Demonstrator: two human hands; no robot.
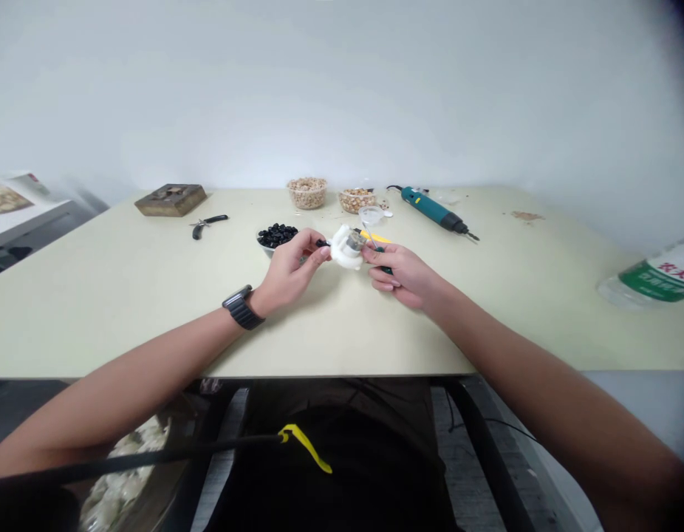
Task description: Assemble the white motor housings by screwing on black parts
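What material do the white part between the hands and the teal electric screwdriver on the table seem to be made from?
The white part looks like moulded plastic with a slight gloss, judging by its smooth, rounded surfaces, though it is too small to be sure. The teal electric screwdriver seems to have a satin plastic body, with a dark metal bit.

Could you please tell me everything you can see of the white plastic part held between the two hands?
The white plastic part is a small, irregular moulded piece with a smooth, opaque look. A clear or grey cylindrical section sits on its right, and a black stem projects left, pinched by the left hand. The right hand, holding a dark green-handled tool, is close on its other side. The part appears held above the pale table. Finer details are too small to tell.
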